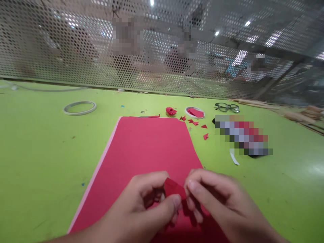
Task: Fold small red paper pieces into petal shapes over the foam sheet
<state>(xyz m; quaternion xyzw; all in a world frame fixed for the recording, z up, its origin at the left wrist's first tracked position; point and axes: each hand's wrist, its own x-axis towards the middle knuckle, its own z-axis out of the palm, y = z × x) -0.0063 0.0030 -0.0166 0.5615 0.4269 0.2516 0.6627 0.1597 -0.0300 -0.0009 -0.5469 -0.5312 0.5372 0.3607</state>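
Observation:
Between both hands is a small folded piece of red paper. My left hand pinches it with the thumb in front and the fingers behind. On its right edge, the closed fingertips of my right hand touch or grip the paper; their exact hold is partly hidden. Beneath the hands lies a large sheet of red paper with a pale edge showing along its left side. Beyond it are a spiky red paper rosette and several small folded red paper pieces.
A roll of tape lies at the left on the green table. A white ring with red paper inside, eyeglasses, a blurred-out object and a white strip are at the right. A perforated metal screen borders the back.

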